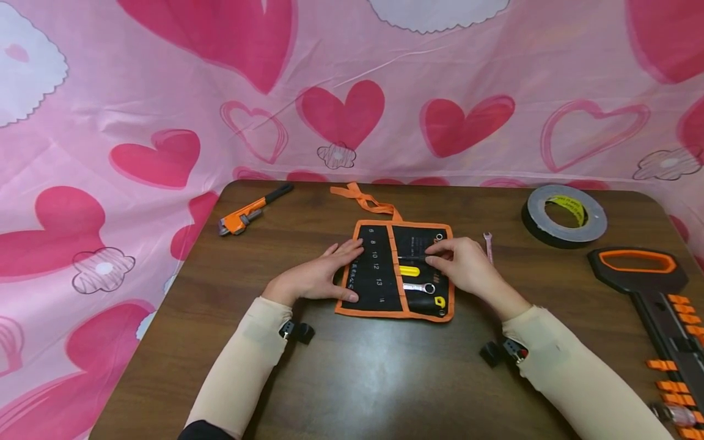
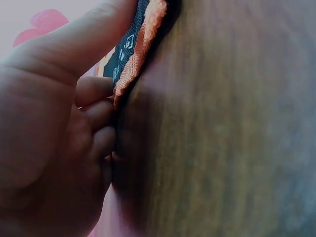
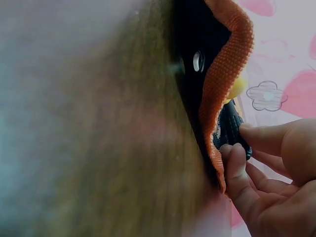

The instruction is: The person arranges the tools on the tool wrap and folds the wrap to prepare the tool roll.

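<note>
A black pouch with orange edging lies spread on the table, in the middle of the scene, its numbered half to the left and its tool-filled half to the right. Both forearms, in pale sleeves, slant in from the near corners toward it. The left hand lies across the left edge, palm down, its fingers extended toward the far right and resting on the fabric, the thumb set apart on the nearer part of that edge; it grasps no tool. The right hand comes over the right edge with its wrist bent inward and its fingers curled, thumb and forefinger pinching a black handle at the pouch's right half. Just nearer than that pinch sit a yellow handle, a ring-ended wrench and a yellow-tipped tool. An orange strap trails from the pouch's far edge. A small wrench lies just beyond the right hand, on the bare wood. Well apart on the far left is an orange pipe wrench; on the far right lies a tape roll, with a black rack nearer, its orange clips running toward the near right.
</note>
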The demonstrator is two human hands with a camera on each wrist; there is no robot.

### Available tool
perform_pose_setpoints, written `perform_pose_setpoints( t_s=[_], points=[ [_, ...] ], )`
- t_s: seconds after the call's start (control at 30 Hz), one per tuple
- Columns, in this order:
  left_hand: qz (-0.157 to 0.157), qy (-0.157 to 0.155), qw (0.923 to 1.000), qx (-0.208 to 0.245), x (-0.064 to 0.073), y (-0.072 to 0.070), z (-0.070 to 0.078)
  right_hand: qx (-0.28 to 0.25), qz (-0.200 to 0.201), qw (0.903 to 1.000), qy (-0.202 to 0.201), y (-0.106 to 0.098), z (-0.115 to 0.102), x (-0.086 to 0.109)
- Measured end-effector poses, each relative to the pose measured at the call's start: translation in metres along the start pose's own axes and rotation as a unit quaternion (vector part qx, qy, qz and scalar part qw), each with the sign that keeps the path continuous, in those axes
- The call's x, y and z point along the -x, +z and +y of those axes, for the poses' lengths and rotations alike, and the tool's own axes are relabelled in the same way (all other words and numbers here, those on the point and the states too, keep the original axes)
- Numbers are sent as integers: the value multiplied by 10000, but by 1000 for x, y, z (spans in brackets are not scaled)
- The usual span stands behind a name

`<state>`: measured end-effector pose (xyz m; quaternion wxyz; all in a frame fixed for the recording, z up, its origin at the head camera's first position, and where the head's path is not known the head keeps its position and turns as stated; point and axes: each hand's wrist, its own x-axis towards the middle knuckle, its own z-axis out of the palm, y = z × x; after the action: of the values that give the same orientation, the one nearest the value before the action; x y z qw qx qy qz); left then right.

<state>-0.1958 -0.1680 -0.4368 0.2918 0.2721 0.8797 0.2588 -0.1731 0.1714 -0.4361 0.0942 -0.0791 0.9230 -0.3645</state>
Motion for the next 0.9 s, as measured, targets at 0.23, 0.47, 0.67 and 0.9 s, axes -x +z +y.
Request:
perform_pose_setpoints(
  t_s=[0.23,0.47,0.67,0.9],
  points=[
    [12,89,10000,-37,-1,0,0,-2,-104,9999,-50,1,-6,-6],
    [15,94,9999,-44,-2,1,-4,44,-99,9999,-118,5,-6,-8],
    [46,145,9999,-52,-1,2,-4,137,-2,9995,-286,7,-3,-8],
    [68,146,9998,-72,-1,2,-3,254,4,9978,-619,7,-3,-10]
  ],
)
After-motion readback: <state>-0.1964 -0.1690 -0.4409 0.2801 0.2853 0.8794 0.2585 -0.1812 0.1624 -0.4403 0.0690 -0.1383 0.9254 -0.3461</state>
